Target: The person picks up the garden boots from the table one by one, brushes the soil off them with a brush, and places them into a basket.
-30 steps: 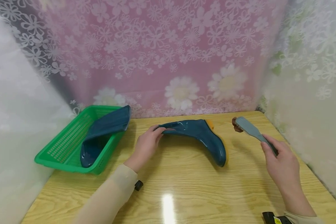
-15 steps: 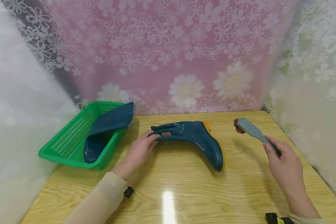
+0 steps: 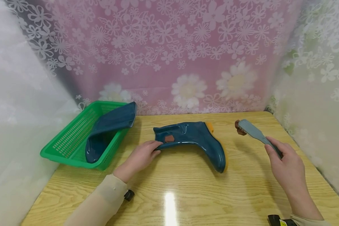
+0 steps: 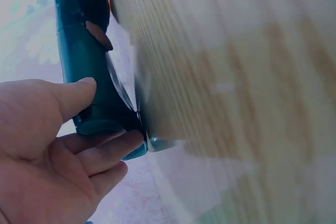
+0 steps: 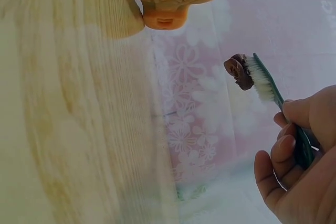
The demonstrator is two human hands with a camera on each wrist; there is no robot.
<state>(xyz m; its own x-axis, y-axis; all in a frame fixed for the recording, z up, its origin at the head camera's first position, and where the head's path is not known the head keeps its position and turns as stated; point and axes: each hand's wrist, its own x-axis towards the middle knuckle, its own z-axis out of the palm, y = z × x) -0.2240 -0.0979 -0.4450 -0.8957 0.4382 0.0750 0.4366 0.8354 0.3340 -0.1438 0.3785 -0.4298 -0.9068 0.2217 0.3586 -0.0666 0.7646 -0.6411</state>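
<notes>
A dark blue rain boot (image 3: 190, 133) with a yellow sole lies on its side in mid-table, toe pointing right and toward me. A reddish-brown patch (image 3: 169, 138) shows on its shaft near the top opening. My left hand (image 3: 139, 158) pinches the near edge of that opening; in the left wrist view the thumb (image 4: 79, 95) lies on the shaft, with fingers under the rim. At the right, my right hand (image 3: 288, 169) grips a grey-green brush (image 3: 252, 129) by its handle, above the table. Brown lumps (image 5: 239, 72) cling to its pale bristles (image 5: 261, 82), away from the boot.
A green plastic basket (image 3: 65, 161) stands at the left of the wooden table (image 3: 203, 197). Inside it leans another dark blue boot (image 3: 113, 119), its shaft sticking out over the rim. Flowered cloth (image 3: 158, 62) hangs behind the table and along both sides.
My left hand has shifted left and toward me along the boot's opening, uncovering the brown patch. The boot's shaft end has come slightly nearer. The brush in my right hand has hardly moved.
</notes>
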